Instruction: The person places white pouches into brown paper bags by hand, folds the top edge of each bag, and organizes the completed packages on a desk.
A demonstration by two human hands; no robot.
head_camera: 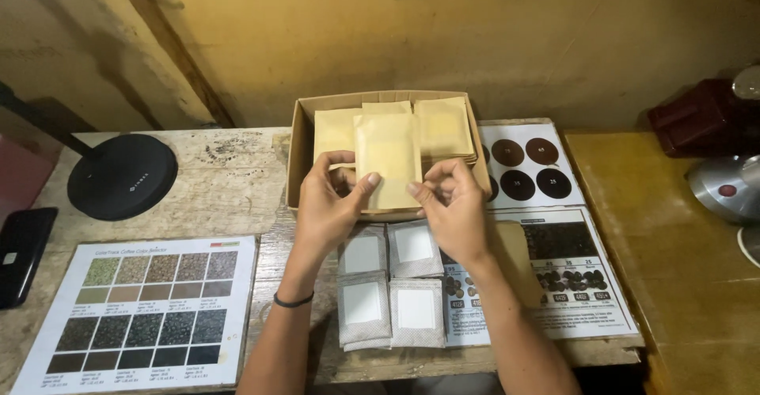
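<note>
Coffee workshop (bean colour charts (146,308))

Single head-worn view, looking steeply down and forward from above the near edge of a wooden table (229,181) toward a yellow wall (514,39). Close range: forearms entering from the bottom edge, cardboard box (299,153) at frame centre, table surface filling the lower two thirds. No second view, hence no shared area.

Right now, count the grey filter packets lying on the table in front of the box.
4, in a two-by-two block below the cardboard box: back left grey packet, back right grey packet, front left grey packet, front right grey packet. The hands cover part of the back pair; more may be hidden.
</note>
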